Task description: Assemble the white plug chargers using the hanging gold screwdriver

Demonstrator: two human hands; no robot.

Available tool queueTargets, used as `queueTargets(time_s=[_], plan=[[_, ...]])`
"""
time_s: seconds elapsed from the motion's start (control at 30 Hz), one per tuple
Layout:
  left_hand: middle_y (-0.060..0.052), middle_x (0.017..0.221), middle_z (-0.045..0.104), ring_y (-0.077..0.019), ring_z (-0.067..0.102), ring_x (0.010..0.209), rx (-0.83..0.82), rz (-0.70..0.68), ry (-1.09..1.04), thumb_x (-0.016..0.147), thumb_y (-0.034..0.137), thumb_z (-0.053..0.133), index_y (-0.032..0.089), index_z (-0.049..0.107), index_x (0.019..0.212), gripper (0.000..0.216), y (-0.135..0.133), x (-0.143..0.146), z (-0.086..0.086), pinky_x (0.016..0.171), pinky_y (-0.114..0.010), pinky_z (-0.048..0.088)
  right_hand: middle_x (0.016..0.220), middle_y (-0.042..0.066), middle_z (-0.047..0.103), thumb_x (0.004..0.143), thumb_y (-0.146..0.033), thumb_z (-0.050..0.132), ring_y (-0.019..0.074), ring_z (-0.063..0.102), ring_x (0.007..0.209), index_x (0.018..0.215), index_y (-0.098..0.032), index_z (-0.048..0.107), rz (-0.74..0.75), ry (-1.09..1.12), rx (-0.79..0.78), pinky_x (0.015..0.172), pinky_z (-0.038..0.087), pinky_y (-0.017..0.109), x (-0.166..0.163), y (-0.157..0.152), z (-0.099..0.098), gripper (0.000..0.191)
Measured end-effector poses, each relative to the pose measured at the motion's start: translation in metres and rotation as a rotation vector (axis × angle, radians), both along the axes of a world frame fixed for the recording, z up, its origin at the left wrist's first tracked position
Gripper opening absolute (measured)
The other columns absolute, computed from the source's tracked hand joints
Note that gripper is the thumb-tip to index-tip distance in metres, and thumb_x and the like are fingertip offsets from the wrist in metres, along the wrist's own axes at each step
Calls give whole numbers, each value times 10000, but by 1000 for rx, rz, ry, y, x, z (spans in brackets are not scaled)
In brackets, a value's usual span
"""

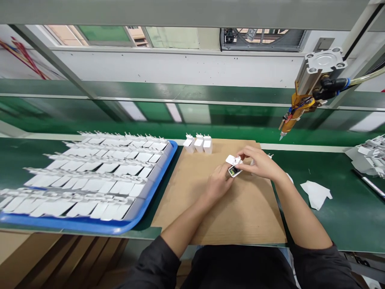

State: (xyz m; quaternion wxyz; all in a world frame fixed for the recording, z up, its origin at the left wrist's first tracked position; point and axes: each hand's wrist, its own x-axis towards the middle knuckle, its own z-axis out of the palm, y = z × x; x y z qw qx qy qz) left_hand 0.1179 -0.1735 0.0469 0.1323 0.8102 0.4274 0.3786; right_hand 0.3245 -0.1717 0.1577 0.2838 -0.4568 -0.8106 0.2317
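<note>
My left hand [219, 182] grips a small white plug charger [239, 174] above the cardboard sheet [207, 212]. The charger's housing faces up, and a dark and green circuit board [234, 170] shows inside it. A white lid piece [231, 159] sits tilted at the far side of the opening. The fingers of my right hand [261, 162] are closed at the pin end, pinching the lid side; exactly which part they hold is partly hidden. Behind my hands, three white chargers [199, 144] stand in a row with their pins up. Another white piece with pins [270, 155] shows partly behind my right hand.
At the left, a blue tray [141, 218] carries rows of white chargers. A dispenser with a pointed nozzle [284, 130] hangs at the upper right. A crumpled white cloth [317, 194], a marker [369, 184] and a heap of white parts [371, 154] lie on the green bench.
</note>
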Motion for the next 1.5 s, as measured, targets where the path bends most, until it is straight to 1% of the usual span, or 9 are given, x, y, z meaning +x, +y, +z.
queueTargets(time_s=[0.3, 0.4, 0.53, 0.6, 0.7, 0.8, 1.03, 1.27, 1.5], plan=[[-98, 1236, 697, -228, 694, 1121, 94, -73, -177, 868, 108, 642, 241, 545, 1379, 537, 4, -5, 14, 975, -355, 578, 925, 62, 736, 932, -396, 709, 206, 699, 807, 1018, -199, 701, -62, 55, 153, 740, 562, 330, -8, -5, 2, 215], [-105, 1231, 684, -235, 688, 1145, -91, -127, -293, 882, 162, 647, 230, 621, 1330, 454, 3, -5, 19, 983, -365, 581, 853, 21, 743, 939, -394, 704, 169, 692, 713, 988, -224, 730, -179, 186, 360, 681, 561, 302, 2, -15, 16, 179], [-119, 1296, 660, -252, 680, 1191, -450, -166, -615, 867, 280, 711, 198, 661, 1284, 428, 2, -2, 20, 1022, -382, 577, 616, -45, 589, 950, -422, 682, 133, 579, 529, 736, -237, 657, -593, 563, 902, 561, 472, 286, 39, -18, 33, 284], [-115, 1302, 680, -260, 677, 1208, -596, -190, -736, 849, 324, 747, 196, 657, 1285, 463, 4, 0, 18, 1068, -404, 553, 754, -17, 627, 910, -467, 725, 156, 644, 660, 834, -252, 670, -694, 704, 1039, 662, 526, 321, 59, -12, 33, 234], [-112, 1283, 720, -278, 676, 1218, -709, -243, -807, 800, 402, 811, 192, 660, 1271, 537, 8, 4, 13, 1102, -427, 527, 1216, 83, 670, 829, -569, 774, 264, 670, 1177, 1227, -290, 629, -581, 686, 777, 983, 547, 448, 75, 3, 24, 507], [-125, 1310, 720, -292, 673, 1238, -736, -287, -790, 773, 451, 832, 181, 665, 1259, 580, 12, 6, 9, 1122, -444, 515, 1374, 126, 605, 797, -648, 758, 316, 608, 1315, 1393, -283, 488, -463, 559, 552, 1104, 496, 535, 71, 11, 14, 749], [-139, 1384, 688, -276, 673, 1262, -642, -295, -619, 852, 342, 759, 177, 635, 1341, 530, 13, 2, 8, 1128, -437, 514, 1091, 99, 660, 837, -642, 735, 282, 707, 963, 1262, -279, 489, -462, 453, 458, 806, 597, 456, 26, -16, 21, 611], [-105, 1314, 717, -273, 678, 1212, -432, -221, -389, 873, 277, 714, 225, 648, 1300, 435, 11, -3, 16, 1069, -434, 531, 822, 10, 613, 816, -530, 775, 188, 606, 677, 1051, -279, 519, -337, 605, 279, 528, 462, 319, -25, -40, 34, 429], [-92, 1212, 752, -264, 680, 1099, -313, -194, -325, 880, 355, 720, 204, 686, 1247, 398, 8, -4, 28, 984, -417, 549, 760, -5, 616, 797, -410, 775, 149, 564, 599, 924, -259, 571, -186, 649, 260, 512, 458, 303, -51, -43, 45, 284]])
